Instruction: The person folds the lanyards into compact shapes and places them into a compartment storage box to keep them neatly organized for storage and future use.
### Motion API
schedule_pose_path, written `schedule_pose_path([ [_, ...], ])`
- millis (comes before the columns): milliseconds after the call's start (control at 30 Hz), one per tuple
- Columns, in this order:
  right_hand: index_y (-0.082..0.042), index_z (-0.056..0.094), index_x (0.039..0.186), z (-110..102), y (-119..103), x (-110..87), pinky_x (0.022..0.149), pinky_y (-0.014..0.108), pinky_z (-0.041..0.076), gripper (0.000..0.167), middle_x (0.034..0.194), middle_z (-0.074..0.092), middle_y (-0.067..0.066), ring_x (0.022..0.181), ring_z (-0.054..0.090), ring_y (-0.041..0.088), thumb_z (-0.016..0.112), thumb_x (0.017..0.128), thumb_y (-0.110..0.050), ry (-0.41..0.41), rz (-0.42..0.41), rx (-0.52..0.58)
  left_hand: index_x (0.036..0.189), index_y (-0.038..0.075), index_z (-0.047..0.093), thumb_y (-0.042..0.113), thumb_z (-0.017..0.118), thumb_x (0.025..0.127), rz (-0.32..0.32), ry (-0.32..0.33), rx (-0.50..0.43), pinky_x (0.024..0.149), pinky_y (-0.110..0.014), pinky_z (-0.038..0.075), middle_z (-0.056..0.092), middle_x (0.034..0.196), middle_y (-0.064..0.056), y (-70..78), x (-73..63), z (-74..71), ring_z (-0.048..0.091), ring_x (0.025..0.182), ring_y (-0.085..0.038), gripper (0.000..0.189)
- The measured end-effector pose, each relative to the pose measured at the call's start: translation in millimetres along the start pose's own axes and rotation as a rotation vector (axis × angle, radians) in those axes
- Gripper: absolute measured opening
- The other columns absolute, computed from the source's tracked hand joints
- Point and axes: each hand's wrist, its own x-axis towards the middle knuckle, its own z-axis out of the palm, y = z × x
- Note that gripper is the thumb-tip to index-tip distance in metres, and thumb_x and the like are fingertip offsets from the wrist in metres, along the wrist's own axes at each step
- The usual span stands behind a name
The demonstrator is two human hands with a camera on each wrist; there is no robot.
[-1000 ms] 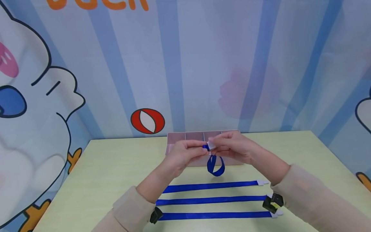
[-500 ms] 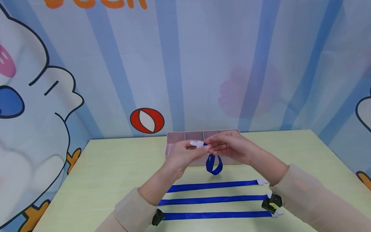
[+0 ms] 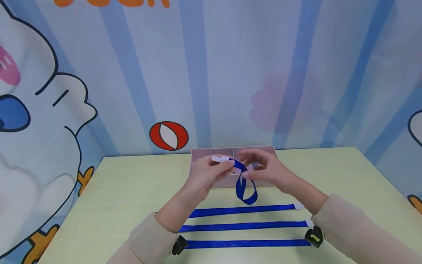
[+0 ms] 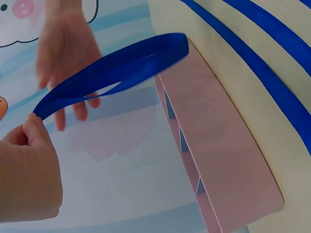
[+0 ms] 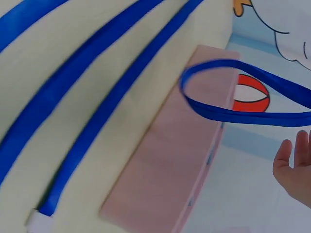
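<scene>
A blue ribbon strap (image 3: 251, 200) hangs in a loop above the table, with a white end piece (image 3: 220, 159) pointing left. My left hand (image 3: 207, 174) pinches it between thumb and fingers just beside that white end. In the left wrist view the same pinch shows, with the blue loop (image 4: 121, 68) stretching to the right. My right hand (image 3: 265, 170) is held beside the loop with its fingers spread and relaxed, the thumb close to the ribbon; whether it touches cannot be told. The right wrist view shows those fingers (image 5: 301, 150) apart from the strap.
Three more blue straps, the far one (image 3: 244, 211), the middle one (image 3: 244, 226) and the near one (image 3: 247, 244), lie flat side by side. A pink divided box (image 3: 224, 183) stands behind the hands at the table's back edge. A printed curtain (image 3: 227, 73) hangs behind it.
The white end has gone from between the right fingers to the left hand's side. My right hand has let go of the strap and drawn slightly right, its fingers spreading.
</scene>
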Motion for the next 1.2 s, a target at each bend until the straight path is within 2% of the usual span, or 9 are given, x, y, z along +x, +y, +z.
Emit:
schedule_pose_path([
  [200,-0.011,0.049,0.128,4,19,-7.6,0.089,0.046,0.048,0.057,0.118,0.056,0.011,0.108,0.052,0.031,0.075,0.077,-0.009,-0.029,-0.006,-0.081,0.114,0.0,0.061,0.01,0.063,0.089,0.007,-0.01,-0.077,0.083,-0.028,0.051,0.061,0.104,-0.016,5.5,0.6,-2.2,0.066,0.094,-0.024,0.028],
  [367,-0.003,0.053,0.122,4,28,-9.3,0.087,0.045,0.049,0.046,0.109,0.06,0.013,0.103,0.056,0.031,0.071,0.08,-0.006,-0.047,0.021,-0.036,0.113,0.0,0.063,0.01,0.062,0.09,0.019,-0.006,-0.105,0.082,-0.027,0.052,0.064,0.1,-0.013,11.2,0.3,-3.3,0.067,0.089,-0.02,0.025],
  [567,0.003,0.058,0.099,1,37,-15.9,0.078,0.038,0.053,0.024,0.093,0.063,0.015,0.087,0.061,0.028,0.07,0.083,-0.01,-0.086,0.132,0.032,0.111,-0.001,0.064,0.01,0.062,0.089,0.044,0.007,-0.123,0.083,-0.027,0.051,0.067,0.097,-0.011,14.3,2.3,-7.9,0.067,0.087,-0.019,0.024],
  [700,0.003,0.058,0.09,-5,43,-23.4,0.078,0.038,0.052,0.021,0.086,0.063,0.011,0.082,0.059,0.026,0.071,0.083,-0.012,-0.088,0.152,0.058,0.112,-0.001,0.061,0.008,0.061,0.09,0.027,0.033,-0.159,0.079,-0.023,0.052,0.066,0.099,-0.012,12.2,5.1,-15.0,0.068,0.086,-0.017,0.024],
  [800,0.002,0.057,0.089,-11,47,-28.3,0.077,0.038,0.052,0.021,0.083,0.062,0.009,0.079,0.058,0.024,0.071,0.083,-0.013,-0.082,0.136,0.096,0.116,0.0,0.057,0.007,0.06,0.091,0.004,0.06,-0.176,0.078,-0.022,0.052,0.064,0.104,-0.013,10.6,5.8,-21.0,0.068,0.085,-0.016,0.027],
  [900,-0.003,0.059,0.088,-19,51,-32.9,0.076,0.033,0.051,0.012,0.081,0.062,0.005,0.076,0.056,0.019,0.069,0.084,-0.01,-0.106,0.098,0.16,0.118,-0.001,0.056,0.008,0.059,0.091,-0.009,0.08,-0.16,0.078,-0.022,0.052,0.063,0.104,-0.013,8.9,6.2,-26.8,0.068,0.084,-0.014,0.028],
  [967,-0.009,0.06,0.087,-24,52,-36.1,0.074,0.029,0.051,0.006,0.081,0.062,0.002,0.076,0.056,0.016,0.065,0.086,-0.006,-0.155,0.046,0.209,0.119,-0.001,0.056,0.008,0.058,0.092,-0.013,0.09,-0.149,0.077,-0.022,0.052,0.063,0.101,-0.012,7.1,6.9,-30.5,0.067,0.082,-0.013,0.028],
  [1100,-0.015,0.064,0.088,-34,48,-42.0,0.076,0.029,0.051,0.017,0.086,0.067,0.0,0.08,0.06,0.014,0.059,0.089,0.001,-0.304,-0.094,0.32,0.117,-0.002,0.057,0.007,0.058,0.092,-0.034,0.109,-0.145,0.075,-0.021,0.052,0.063,0.096,-0.01,3.1,7.9,-36.2,0.067,0.077,-0.011,0.027],
  [1200,-0.014,0.066,0.088,-39,40,-43.9,0.079,0.032,0.051,0.018,0.089,0.069,0.001,0.085,0.062,0.016,0.058,0.089,0.002,-0.406,-0.157,0.387,0.115,-0.002,0.058,0.007,0.059,0.092,-0.049,0.112,-0.136,0.075,-0.021,0.052,0.064,0.093,-0.009,-0.1,9.1,-40.6,0.067,0.076,-0.011,0.026],
])
